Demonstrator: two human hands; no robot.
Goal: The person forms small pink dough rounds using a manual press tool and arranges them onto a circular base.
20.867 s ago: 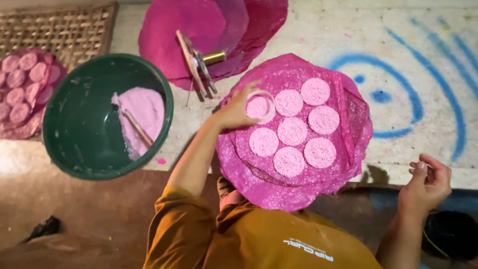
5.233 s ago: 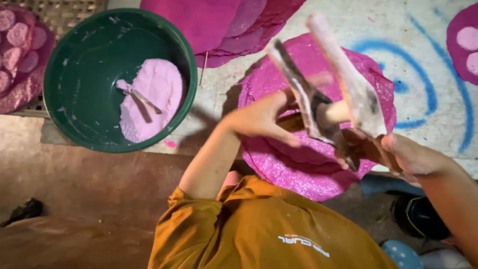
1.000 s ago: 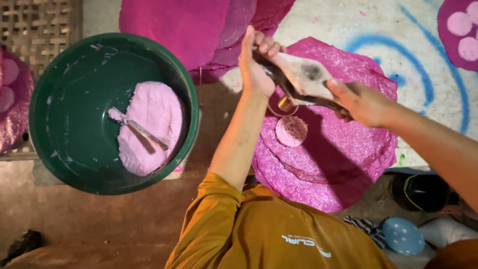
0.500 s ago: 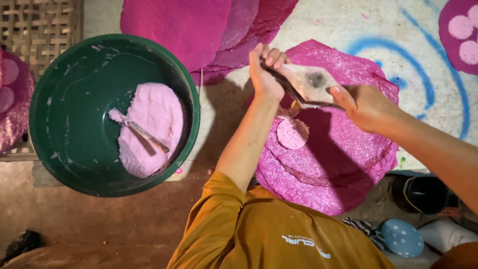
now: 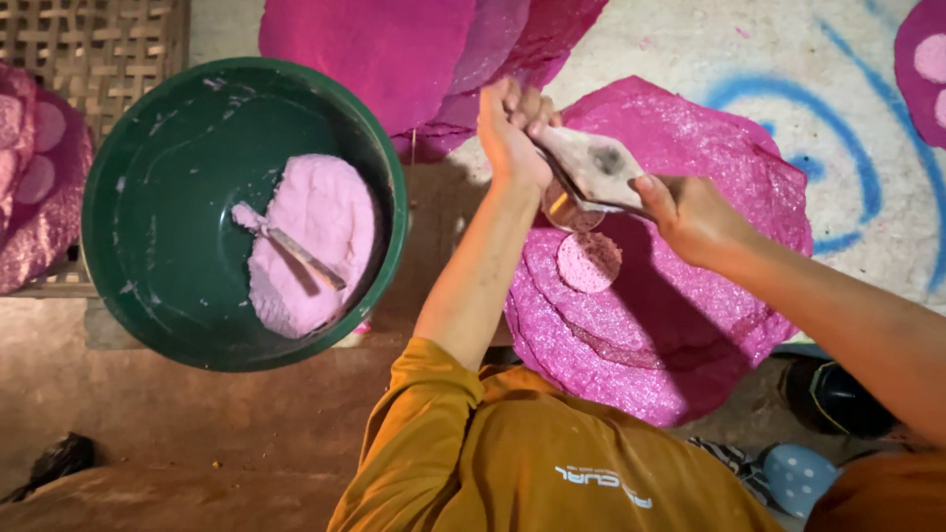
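Observation:
My left hand (image 5: 510, 133) and my right hand (image 5: 690, 212) both grip a hinged two-plate hand press (image 5: 591, 167), holding it closed just above a magenta glittery sheet (image 5: 690, 335). One round pale pink disc (image 5: 588, 261) lies flat on that sheet, right below the press. To the left stands a green bowl (image 5: 148, 296) holding a lump of pink dough (image 5: 315, 227) with a spoon (image 5: 291, 251) stuck in it. My orange shirt fills the bottom of the view.
More magenta sheets (image 5: 394, 49) are piled at the top. A woven tray (image 5: 94, 49) and a sheet with pink discs (image 5: 39, 177) sit at the far left, another such sheet (image 5: 921, 59) at top right. Blue paint lines (image 5: 838, 187) mark the floor.
The press, held open in the air five seconds ago, is now closed over the sheet. One pink disc now lies on the sheet, and the press sits slightly above it.

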